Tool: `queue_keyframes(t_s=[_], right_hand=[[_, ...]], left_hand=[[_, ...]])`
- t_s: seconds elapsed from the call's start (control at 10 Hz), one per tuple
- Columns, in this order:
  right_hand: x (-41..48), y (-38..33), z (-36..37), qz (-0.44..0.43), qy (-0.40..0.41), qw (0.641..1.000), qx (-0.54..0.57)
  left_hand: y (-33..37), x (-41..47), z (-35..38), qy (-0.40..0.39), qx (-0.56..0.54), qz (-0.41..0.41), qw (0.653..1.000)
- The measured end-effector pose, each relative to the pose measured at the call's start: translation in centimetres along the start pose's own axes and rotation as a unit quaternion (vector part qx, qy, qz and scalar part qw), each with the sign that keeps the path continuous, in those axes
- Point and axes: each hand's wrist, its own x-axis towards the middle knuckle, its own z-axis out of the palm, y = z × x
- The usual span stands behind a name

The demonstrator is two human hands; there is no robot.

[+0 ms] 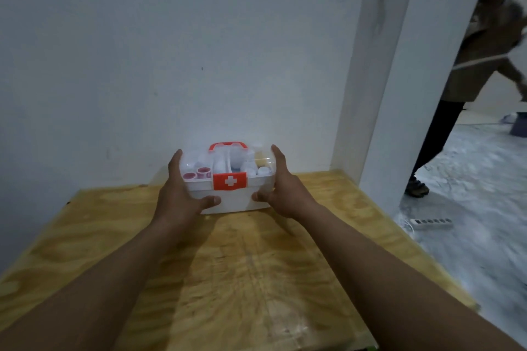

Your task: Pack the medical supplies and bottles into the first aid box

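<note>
The first aid box (233, 201) is white with a clear lid, a red latch with a white cross and a red handle. It stands at the far side of the wooden table, close to the wall. Its lid is down. Through the lid I see pink-capped bottles (196, 174) on the left and white bottles and a yellowish roll (260, 162) on the right. My left hand (178, 193) grips the box's left end and my right hand (282, 188) grips its right end, thumbs on the front face.
The plywood table (228, 265) runs from the wall to me; its right edge drops to a pale floor. A white pillar (379, 94) stands at the back right. Beyond it a person's leg (430, 145) and a power strip (433, 222) are on the floor.
</note>
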Motion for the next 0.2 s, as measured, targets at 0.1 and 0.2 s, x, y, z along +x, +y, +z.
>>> queue_keyframes(t_s=[0.1,0.2], right_hand=[[-0.4,-0.3,-0.2,0.015,-0.016,0.999,-0.027],[-2.2,-1.6,-2.3,0.008,0.017,0.999,-0.033]], left_hand=[[0.3,-0.3,-0.2,-0.006,0.006,-0.017,1.0],[1.3,-2.8,-0.9,0.017,0.039,-0.013,0.999]])
